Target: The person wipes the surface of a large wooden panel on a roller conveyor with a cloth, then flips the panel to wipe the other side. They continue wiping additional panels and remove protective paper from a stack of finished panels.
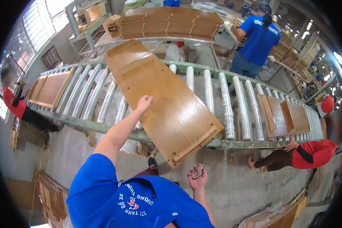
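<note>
A long brown wooden panel lies slantwise across the roller conveyor, its near end jutting over the front rail. Wooden strips are fixed across it near its ends, and small dark holes show in its face. Over the panel's left edge is my left hand, fingers pinched together; whatever they hold is too small to make out. My right hand is palm up below the panel's near end, apart from it. In its curled palm lie small grey pieces, perhaps screws.
The roller conveyor runs left to right. Other panels lie on it at the left and right, each near a person in red. Behind stands a stack of brown panels; a person in blue stands at back right.
</note>
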{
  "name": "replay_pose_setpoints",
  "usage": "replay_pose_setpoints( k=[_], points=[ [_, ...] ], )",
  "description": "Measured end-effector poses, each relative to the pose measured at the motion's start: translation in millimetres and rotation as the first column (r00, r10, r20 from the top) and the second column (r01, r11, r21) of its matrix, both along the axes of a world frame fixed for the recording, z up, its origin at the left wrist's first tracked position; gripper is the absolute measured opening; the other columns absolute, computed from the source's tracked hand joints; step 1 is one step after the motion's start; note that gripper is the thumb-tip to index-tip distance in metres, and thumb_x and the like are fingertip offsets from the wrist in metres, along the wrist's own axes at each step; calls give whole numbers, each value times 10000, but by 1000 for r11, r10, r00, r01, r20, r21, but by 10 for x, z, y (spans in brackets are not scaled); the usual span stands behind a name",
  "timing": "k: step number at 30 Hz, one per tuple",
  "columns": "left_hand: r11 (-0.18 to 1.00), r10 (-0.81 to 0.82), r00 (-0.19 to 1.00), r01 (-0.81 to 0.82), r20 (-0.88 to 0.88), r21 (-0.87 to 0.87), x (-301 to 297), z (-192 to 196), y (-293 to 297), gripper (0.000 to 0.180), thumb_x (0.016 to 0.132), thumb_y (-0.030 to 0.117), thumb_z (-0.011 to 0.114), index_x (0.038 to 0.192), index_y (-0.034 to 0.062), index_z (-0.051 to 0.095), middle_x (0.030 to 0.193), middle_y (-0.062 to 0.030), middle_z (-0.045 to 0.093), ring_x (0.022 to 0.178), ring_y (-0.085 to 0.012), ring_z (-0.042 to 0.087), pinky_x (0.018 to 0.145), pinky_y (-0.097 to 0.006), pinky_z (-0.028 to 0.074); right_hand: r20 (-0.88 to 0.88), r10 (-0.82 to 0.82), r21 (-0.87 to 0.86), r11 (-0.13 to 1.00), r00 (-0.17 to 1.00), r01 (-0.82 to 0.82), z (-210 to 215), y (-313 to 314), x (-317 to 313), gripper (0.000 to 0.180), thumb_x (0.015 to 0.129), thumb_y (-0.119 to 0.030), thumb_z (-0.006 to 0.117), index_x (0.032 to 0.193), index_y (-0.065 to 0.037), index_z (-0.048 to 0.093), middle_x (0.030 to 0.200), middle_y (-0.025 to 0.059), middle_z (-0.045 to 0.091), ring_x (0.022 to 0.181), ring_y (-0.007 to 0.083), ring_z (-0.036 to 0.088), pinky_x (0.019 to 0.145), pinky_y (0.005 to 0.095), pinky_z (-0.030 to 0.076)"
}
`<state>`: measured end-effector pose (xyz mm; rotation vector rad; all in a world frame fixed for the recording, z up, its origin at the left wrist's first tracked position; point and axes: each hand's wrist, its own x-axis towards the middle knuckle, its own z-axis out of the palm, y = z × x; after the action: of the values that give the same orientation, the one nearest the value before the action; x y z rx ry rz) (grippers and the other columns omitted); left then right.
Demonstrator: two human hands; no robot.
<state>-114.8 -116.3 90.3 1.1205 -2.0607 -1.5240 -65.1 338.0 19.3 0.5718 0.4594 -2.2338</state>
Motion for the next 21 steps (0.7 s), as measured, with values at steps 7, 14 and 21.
replay_pose_setpoints(
  k=[7, 14, 21],
  points=[
    [858, 151, 976, -49, 160, -512, -115, 141, -1425, 318, 830, 329, 520, 866, 23, 599, 875, -154, 622, 881, -310, 580, 788, -379, 450, -8, -256, 214, 944, 967, 252, 31, -295, -139, 339, 882, -449, 373, 1091, -226, 518, 895, 2, 585, 803, 200, 537, 653, 365, 400],
    [751, 185, 834, 221, 520, -622, -592, 250, -2360, 457, 825, 381, 533, 1185, 108, 464, 1279, -105, 442, 1192, -299, 386, 910, -445, 398, 3, -480, 410, 801, 877, 436, -25, -452, 56, 352, 860, -501, 376, 1083, -272, 522, 917, -50, 572, 854, 169, 517, 744, 405, 361],
    [708, 154, 735, 384, 660, -593, -1178, -102, -2651, 597, 796, 385, 593, 1268, 85, 383, 1237, -129, 480, 1160, -278, 444, 905, -442, 404, 51, -556, 463, 750, 830, 473, 63, -747, 322, 421, 869, -504, 349, 1190, -247, 436, 1143, 23, 515, 1095, 264, 437, 912, 512, 309]
  ],
)
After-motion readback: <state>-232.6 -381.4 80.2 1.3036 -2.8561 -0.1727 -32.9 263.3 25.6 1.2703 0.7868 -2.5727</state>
